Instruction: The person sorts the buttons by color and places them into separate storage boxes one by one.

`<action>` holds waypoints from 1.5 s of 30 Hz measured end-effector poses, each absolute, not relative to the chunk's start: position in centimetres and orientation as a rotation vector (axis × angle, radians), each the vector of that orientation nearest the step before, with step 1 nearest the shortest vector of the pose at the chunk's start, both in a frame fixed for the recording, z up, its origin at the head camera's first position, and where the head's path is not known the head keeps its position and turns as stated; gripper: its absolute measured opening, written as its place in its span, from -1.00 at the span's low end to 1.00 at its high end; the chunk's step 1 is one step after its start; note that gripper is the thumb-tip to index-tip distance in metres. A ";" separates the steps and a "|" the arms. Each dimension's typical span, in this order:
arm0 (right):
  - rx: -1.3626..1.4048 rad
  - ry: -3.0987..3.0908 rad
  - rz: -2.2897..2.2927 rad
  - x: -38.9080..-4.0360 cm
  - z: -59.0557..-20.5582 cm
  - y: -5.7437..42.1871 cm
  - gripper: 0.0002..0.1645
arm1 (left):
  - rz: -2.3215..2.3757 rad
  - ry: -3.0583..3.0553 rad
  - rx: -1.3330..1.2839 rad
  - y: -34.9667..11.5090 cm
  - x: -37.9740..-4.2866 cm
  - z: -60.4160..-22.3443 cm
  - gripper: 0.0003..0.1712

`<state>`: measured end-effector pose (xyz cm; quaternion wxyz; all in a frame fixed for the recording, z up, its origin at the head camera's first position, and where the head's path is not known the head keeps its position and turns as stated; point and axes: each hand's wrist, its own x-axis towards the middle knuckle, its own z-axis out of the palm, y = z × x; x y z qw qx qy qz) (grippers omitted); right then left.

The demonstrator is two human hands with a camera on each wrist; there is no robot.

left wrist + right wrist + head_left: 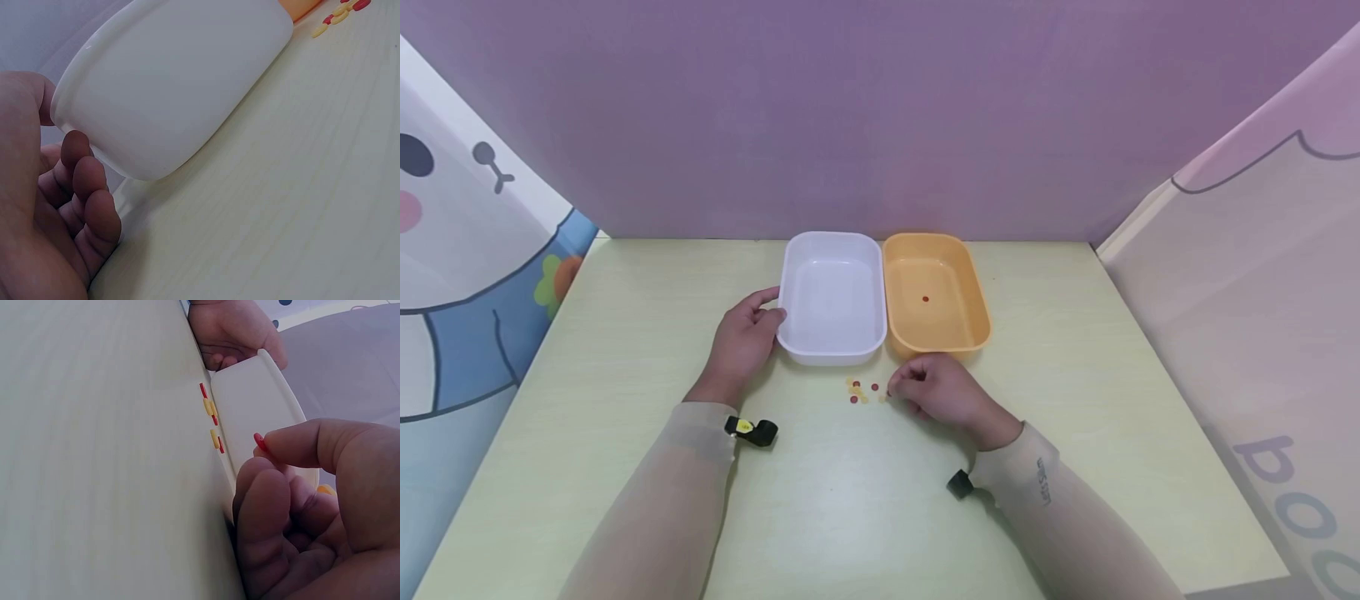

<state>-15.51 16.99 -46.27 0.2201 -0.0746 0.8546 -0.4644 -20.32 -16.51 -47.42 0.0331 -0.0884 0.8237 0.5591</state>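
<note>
A white plastic tray (832, 354) stands on the table, its left rim pinched by my left hand (743, 337). In the left wrist view the thumb and a finger meet that rim, the other fingers curled below it. Beside it, an orange tray (936, 329) has one small red disc (926, 299) on its floor. My right hand (943, 396), just in front of the orange tray, pinches another small red disc (260, 442) between thumb and index finger. Several loose red and yellow discs (854, 390) lie left of that hand; in the left wrist view they look flat and rounded.
The pale wooden table (850, 508) extends around the trays. A purple panel (850, 125) rises right behind them. Printed cloth panels stand at the left (467, 250) and right (1240, 292). A dark strap with a small device (752, 429) sits at the left wrist.
</note>
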 end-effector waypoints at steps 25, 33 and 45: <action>-0.300 2.269 -1.393 -15.1 -45.9 17.4 -0.85 | 1.705 2.527 -0.285 -16.6 -20.0 -47.2 -0.41; -0.327 2.227 -1.383 -14.8 -44.5 17.7 -0.87 | 1.723 2.525 -0.282 -16.4 -20.0 -47.0 -0.41; -0.397 2.311 -1.436 -15.6 -40.2 18.6 -0.82 | 1.702 2.540 -0.276 -16.5 -20.0 -47.0 -0.41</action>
